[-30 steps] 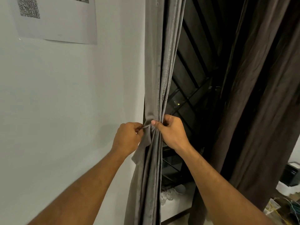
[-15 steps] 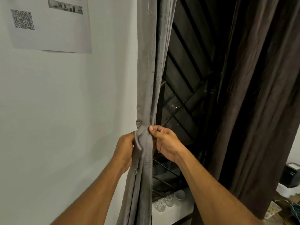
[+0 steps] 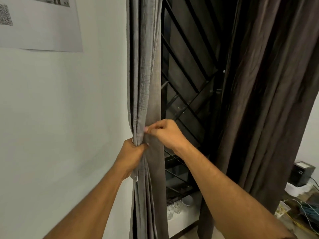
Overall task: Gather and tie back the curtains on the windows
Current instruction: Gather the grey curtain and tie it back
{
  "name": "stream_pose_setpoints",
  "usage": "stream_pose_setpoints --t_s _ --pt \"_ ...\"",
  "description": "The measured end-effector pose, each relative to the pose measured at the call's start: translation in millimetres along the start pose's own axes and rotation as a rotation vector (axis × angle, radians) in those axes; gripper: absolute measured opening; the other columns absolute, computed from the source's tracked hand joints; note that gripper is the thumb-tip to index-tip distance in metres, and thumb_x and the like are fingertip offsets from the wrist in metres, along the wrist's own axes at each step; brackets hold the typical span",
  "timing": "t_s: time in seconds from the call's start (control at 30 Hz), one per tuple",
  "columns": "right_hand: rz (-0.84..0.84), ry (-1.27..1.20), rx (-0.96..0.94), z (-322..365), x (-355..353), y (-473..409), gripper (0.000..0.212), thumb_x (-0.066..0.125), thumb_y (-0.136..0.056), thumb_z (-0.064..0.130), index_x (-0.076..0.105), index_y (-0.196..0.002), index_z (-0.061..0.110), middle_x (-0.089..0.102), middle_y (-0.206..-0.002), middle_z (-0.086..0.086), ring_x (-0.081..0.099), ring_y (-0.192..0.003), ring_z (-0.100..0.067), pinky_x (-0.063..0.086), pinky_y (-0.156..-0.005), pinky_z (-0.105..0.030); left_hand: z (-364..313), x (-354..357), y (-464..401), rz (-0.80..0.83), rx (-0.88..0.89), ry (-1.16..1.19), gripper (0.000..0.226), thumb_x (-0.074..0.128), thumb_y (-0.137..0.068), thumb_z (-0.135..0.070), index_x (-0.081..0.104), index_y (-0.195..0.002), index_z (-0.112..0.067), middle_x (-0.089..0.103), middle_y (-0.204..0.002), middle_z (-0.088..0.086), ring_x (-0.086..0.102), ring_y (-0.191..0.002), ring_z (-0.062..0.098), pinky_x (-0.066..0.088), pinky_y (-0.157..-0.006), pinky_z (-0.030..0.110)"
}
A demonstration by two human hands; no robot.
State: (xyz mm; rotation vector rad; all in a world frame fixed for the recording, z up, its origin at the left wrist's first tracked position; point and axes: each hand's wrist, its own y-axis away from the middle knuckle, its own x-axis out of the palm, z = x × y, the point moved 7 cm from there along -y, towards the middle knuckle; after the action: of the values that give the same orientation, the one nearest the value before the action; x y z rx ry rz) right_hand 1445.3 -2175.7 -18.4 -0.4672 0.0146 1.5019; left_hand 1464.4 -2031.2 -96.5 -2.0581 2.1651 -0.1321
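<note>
A grey curtain (image 3: 145, 75) hangs gathered in a narrow bundle at the window's left edge, against the white wall. My left hand (image 3: 131, 156) grips the bundle from the left at waist height, fingers curled round the folds. Just above it my right hand (image 3: 165, 133) pinches a fold of the same curtain between thumb and fingertips. A dark brown curtain (image 3: 269, 100) hangs loose on the right side of the window. I cannot make out a tie-back band among the folds.
Black window grille (image 3: 189, 94) with diagonal bars shows between the curtains. A printed sheet (image 3: 43, 25) is stuck on the wall at upper left. Glassware (image 3: 176, 207) sits on the white sill. A black box (image 3: 302, 173) and tangled cables (image 3: 303, 214) lie at lower right.
My left hand moved in from beside the curtain and closed round the bundle. My right hand shifted up and now pinches a fold above it. The loose flap seen earlier is drawn into the bundle.
</note>
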Motion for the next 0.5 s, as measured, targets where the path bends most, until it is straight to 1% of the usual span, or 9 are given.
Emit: stream_pose_setpoints --t_s 0.07,0.1,0.13,0.17,0.23,0.27,0.33,0.43,0.5 --pt "-0.257 -0.03 0.003 -11.5 -23.6 4.2 0.038 0.08 -0.089 0.03 0.064 -0.12 0.016 0.058 -0.117 0.008 0.059 -0.097 -0.006 0.048 -0.079 -0.02 0.1 0.7 3.0 -0.003 -0.017 -0.009 0.031 0.07 -0.095 -0.023 0.068 -0.125 -0.016 0.076 -0.109 0.003 0.071 -0.104 0.026 0.058 -0.093 0.042" --pt "-0.264 -0.055 0.044 -18.9 -27.8 5.4 0.052 0.078 -0.09 0.03 0.054 -0.134 0.018 0.05 -0.126 0.009 0.055 -0.107 -0.008 0.046 -0.083 -0.02 -0.6 1.3 3.6 -0.01 -0.018 -0.027 0.032 0.07 -0.095 -0.025 0.067 -0.126 -0.016 0.075 -0.11 0.002 0.071 -0.105 0.026 0.057 -0.096 0.044" --pt "-0.211 -0.09 0.083 -24.7 -25.9 6.4 0.056 0.075 -0.094 0.026 0.048 -0.143 0.019 0.05 -0.132 0.009 0.055 -0.114 -0.011 0.048 -0.082 -0.019 -1.2 1.6 4.3 -0.019 -0.017 -0.052 0.034 0.069 -0.096 -0.028 0.065 -0.127 -0.017 0.074 -0.111 0.002 0.07 -0.105 0.026 0.056 -0.097 0.045" --pt "-0.129 -0.123 0.083 -27.8 -21.5 5.7 0.047 0.069 -0.097 0.019 0.052 -0.141 0.016 0.059 -0.131 0.007 0.061 -0.115 -0.014 0.052 -0.078 -0.016 -1.8 2.1 4.6 -0.027 -0.017 -0.074 0.036 0.069 -0.096 -0.03 0.064 -0.129 -0.017 0.073 -0.112 0.003 0.069 -0.105 0.026 0.056 -0.098 0.046" --pt "-0.036 -0.1 0.037 -26.2 -17.7 6.4 0.022 0.06 -0.101 0.006 0.07 -0.121 0.011 0.076 -0.114 -0.001 0.073 -0.101 -0.017 0.061 -0.074 -0.02 -2.2 5.3 5.0 -0.022 -0.021 -0.094 0.04 0.07 -0.095 -0.033 0.062 -0.132 -0.019 0.071 -0.117 0.004 0.068 -0.108 0.027 0.055 -0.101 0.05" --pt "-0.009 -0.063 0.011 -22.6 -16.4 7.9 0.02 0.059 -0.101 0.005 0.074 -0.114 0.009 0.078 -0.108 -0.004 0.075 -0.097 -0.016 0.063 -0.078 -0.025 -2.0 7.3 5.5 -0.005 -0.022 -0.081 0.042 0.073 -0.093 -0.033 0.062 -0.131 -0.02 0.072 -0.118 0.004 0.068 -0.109 0.027 0.054 -0.102 0.051" --pt "0.067 0.011 -0.021 -16.7 -12.4 8.4 0.021 0.06 -0.101 0.007 0.076 -0.115 0.008 0.079 -0.108 -0.005 0.075 -0.1 -0.015 0.061 -0.087 -0.027 -2.1 12.8 7.7 0.054 -0.02 -0.02 0.049 0.082 -0.085 -0.034 0.065 -0.129 -0.022 0.074 -0.116 0.003 0.07 -0.108 0.027 0.055 -0.101 0.051" --pt "0.167 0.103 -0.033 -7.4 -3.1 6.3 0.021 0.061 -0.1 0.005 0.076 -0.113 0.007 0.078 -0.109 -0.013 0.074 -0.106 -0.027 0.06 -0.095 -0.039 -3.6 18.0 7.7 0.13 0.007 0.037 0.063 0.087 -0.072 -0.037 0.067 -0.131 -0.025 0.075 -0.117 0.003 0.071 -0.111 0.026 0.057 -0.099 0.049" --pt "0.145 0.179 -0.06 -2.5 -2.0 0.8 0.02 0.063 -0.096 0.0 0.077 -0.109 0.004 0.078 -0.106 -0.018 0.074 -0.104 -0.032 0.06 -0.094 -0.043 -4.7 17.5 6.2 0.117 0.024 0.046 0.059 0.086 -0.075 -0.035 0.068 -0.13 -0.027 0.076 -0.115 0.001 0.071 -0.11 0.024 0.058 -0.097 0.046"
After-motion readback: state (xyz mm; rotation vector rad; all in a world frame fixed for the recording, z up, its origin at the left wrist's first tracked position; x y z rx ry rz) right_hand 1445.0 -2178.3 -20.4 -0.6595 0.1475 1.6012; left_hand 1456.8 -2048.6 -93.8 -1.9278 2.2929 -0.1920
